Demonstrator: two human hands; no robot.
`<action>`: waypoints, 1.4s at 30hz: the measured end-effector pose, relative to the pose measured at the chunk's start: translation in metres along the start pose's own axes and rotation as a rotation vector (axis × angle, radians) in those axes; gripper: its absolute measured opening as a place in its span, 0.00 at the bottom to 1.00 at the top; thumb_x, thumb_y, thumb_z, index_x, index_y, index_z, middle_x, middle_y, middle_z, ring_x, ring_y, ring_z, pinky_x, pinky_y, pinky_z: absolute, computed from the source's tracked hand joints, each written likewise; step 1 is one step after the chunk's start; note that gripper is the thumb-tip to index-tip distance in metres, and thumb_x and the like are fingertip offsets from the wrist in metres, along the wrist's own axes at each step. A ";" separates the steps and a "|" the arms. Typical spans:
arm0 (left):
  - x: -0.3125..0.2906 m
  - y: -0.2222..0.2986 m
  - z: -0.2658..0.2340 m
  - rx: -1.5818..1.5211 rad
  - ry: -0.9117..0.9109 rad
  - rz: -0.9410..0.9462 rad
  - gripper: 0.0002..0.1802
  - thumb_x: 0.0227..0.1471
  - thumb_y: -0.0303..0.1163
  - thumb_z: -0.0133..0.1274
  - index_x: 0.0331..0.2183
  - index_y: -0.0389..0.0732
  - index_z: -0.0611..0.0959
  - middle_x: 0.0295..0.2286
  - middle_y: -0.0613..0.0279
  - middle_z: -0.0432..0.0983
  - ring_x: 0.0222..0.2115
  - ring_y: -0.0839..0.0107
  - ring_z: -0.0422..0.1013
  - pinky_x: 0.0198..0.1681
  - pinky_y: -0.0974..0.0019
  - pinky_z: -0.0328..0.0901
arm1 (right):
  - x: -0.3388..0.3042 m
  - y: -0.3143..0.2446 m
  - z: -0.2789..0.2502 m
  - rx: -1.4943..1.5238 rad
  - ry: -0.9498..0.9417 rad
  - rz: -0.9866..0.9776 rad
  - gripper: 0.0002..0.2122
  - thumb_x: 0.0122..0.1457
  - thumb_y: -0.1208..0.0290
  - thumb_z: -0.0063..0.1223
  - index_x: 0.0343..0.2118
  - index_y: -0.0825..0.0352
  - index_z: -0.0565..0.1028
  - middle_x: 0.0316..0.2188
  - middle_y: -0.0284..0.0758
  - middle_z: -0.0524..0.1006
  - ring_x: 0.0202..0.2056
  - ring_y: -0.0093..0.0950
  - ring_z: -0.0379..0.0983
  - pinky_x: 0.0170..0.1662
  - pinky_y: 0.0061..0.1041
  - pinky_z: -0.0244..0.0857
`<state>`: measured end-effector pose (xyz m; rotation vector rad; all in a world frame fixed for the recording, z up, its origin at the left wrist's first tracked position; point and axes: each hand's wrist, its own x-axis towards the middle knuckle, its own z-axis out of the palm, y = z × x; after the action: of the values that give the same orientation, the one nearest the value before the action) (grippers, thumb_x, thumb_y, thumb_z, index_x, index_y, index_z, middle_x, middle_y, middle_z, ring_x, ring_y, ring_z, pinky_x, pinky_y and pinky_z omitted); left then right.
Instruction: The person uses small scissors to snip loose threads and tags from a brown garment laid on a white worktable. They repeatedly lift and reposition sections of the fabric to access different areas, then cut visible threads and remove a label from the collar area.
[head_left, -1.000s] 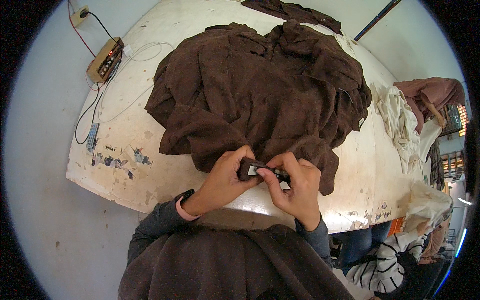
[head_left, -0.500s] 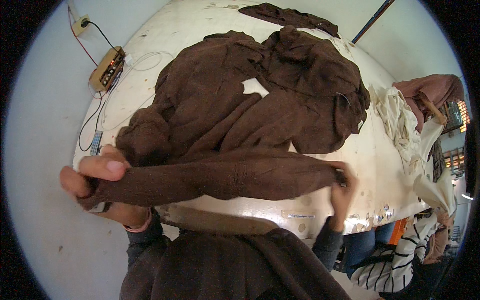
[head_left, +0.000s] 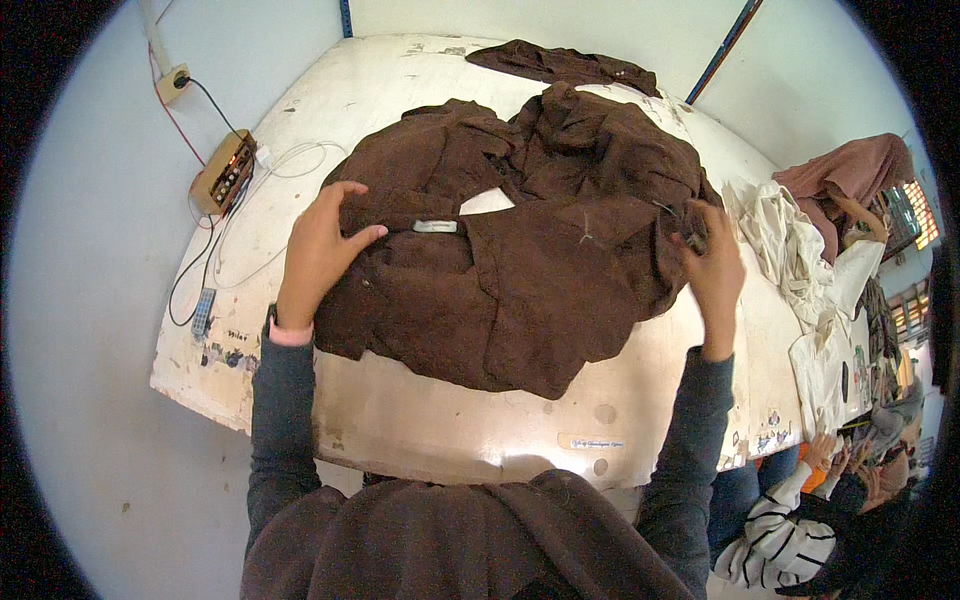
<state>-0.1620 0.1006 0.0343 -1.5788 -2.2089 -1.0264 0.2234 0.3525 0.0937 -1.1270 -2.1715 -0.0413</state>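
Note:
A dark brown cloth garment (head_left: 570, 290) lies bunched on the table in front of me, with a small white label (head_left: 435, 227) showing near its upper left part. A patch of bare table shows through a gap in the cloth. My left hand (head_left: 322, 245) is over the garment's left side, thumb and fingers spread apart, with nothing gripped between them. At the right edge of the cloth, my right hand (head_left: 716, 275) has its fingers bent but apart, close to or touching the folds.
Another brown cloth piece (head_left: 560, 65) lies at the table's far side. To the left are a brown box with knobs (head_left: 223, 172), white cables (head_left: 300, 155) and a remote control (head_left: 203, 312). White cloth (head_left: 785, 235) lies at the right, where other people (head_left: 785, 535) work.
The long brown strip of cloth held stretched between both hands has been let down onto the pile. Both hands have moved up and forward, and the label now shows.

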 end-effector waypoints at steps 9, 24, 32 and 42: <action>-0.037 0.084 0.019 -0.496 -0.404 -0.194 0.15 0.67 0.34 0.48 0.51 0.37 0.71 0.38 0.49 0.84 0.36 0.58 0.81 0.39 0.62 0.72 | -0.074 -0.043 0.049 0.731 -0.440 0.049 0.09 0.63 0.72 0.59 0.42 0.71 0.80 0.30 0.42 0.82 0.28 0.26 0.77 0.33 0.26 0.68; -0.098 0.109 0.078 -0.886 -0.740 -0.383 0.29 0.56 0.35 0.66 0.53 0.43 0.69 0.42 0.59 0.73 0.46 0.70 0.72 0.46 0.66 0.72 | -0.135 -0.084 0.023 0.788 -0.502 0.165 0.18 0.53 0.68 0.71 0.44 0.67 0.76 0.26 0.34 0.76 0.30 0.23 0.75 0.36 0.22 0.68; -0.122 0.101 0.068 -1.059 -0.721 -0.546 0.33 0.51 0.26 0.69 0.52 0.41 0.67 0.47 0.54 0.73 0.49 0.69 0.74 0.43 0.67 0.75 | -0.158 -0.094 0.031 0.369 -0.426 -0.143 0.12 0.53 0.66 0.67 0.38 0.60 0.76 0.31 0.32 0.80 0.27 0.33 0.78 0.29 0.31 0.65; -0.127 0.139 0.070 -0.514 -0.599 -0.443 0.33 0.56 0.31 0.65 0.54 0.38 0.62 0.34 0.48 0.82 0.31 0.59 0.82 0.31 0.62 0.73 | -0.166 -0.101 0.037 0.340 -0.362 -0.096 0.11 0.55 0.65 0.66 0.37 0.62 0.76 0.31 0.34 0.80 0.27 0.38 0.76 0.29 0.33 0.64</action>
<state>0.0267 0.0775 -0.0316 -1.8234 -2.9741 -1.4920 0.1941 0.1834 -0.0037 -0.8848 -2.4266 0.5069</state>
